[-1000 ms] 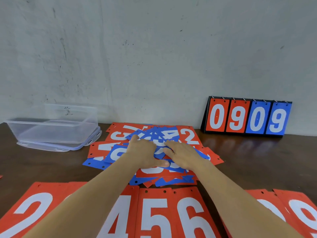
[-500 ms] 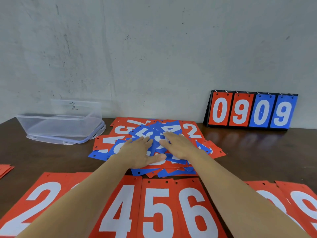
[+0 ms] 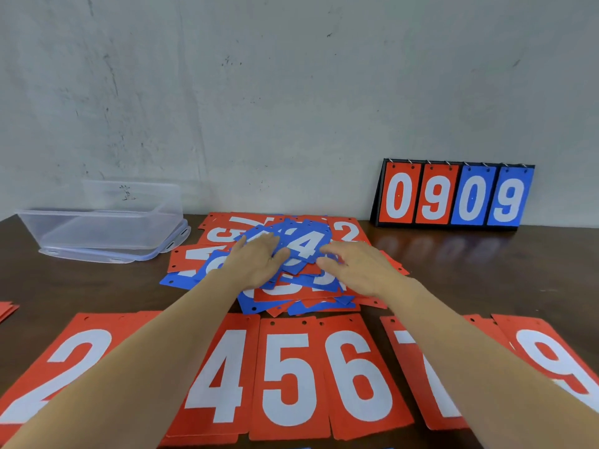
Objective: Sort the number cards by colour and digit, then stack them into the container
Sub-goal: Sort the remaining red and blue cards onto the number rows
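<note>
A mixed heap of red and blue number cards (image 3: 291, 288) lies in the middle of the dark table. My left hand (image 3: 256, 262) and my right hand (image 3: 359, 267) rest flat on the heap, fingers spread. A blue 4 card (image 3: 304, 244) shows on top between them, touched by my left thumb. Along the near edge lies a row of red cards: 2 (image 3: 64, 361), 4 (image 3: 223, 374), 5 (image 3: 288, 377), 6 (image 3: 359, 377), 7 (image 3: 424, 367) and 9 (image 3: 557, 358). The clear plastic container (image 3: 100, 222) stands at the back left.
A scoreboard stand (image 3: 453, 194) reading 0909 in red and blue leans by the wall at the back right. The container sits on its lid (image 3: 129, 257). A few red cards (image 3: 6, 309) poke in at the left edge. The grey wall closes the back.
Both hands slid apart over the heap, and the blue 4 card has come into full view between them. The camera tilted slightly.
</note>
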`<state>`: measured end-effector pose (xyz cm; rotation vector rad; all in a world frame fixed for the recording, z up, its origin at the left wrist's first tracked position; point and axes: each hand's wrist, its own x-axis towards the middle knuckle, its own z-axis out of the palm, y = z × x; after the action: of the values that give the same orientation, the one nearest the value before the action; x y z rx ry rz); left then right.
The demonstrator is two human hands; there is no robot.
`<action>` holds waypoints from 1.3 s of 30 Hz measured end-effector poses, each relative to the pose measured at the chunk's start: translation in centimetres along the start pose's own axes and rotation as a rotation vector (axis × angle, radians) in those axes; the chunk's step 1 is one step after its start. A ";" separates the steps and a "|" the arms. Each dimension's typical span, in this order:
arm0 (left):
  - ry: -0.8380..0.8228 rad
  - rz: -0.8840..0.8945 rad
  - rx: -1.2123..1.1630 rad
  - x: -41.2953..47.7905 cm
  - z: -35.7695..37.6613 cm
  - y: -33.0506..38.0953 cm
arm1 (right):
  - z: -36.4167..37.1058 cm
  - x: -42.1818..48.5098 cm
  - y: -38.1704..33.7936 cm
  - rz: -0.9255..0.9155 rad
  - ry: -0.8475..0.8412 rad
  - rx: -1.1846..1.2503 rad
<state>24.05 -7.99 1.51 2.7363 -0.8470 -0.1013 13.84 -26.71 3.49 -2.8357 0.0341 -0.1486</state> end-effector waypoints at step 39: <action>-0.013 -0.214 -0.080 3.5 1.8 2.1 | 3.2 2.2 2.1 0.466 0.038 0.116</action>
<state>25.54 -12.05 0.45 2.7439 -0.5378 -0.1911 16.31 -27.88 0.09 -2.6248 0.6638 -0.0965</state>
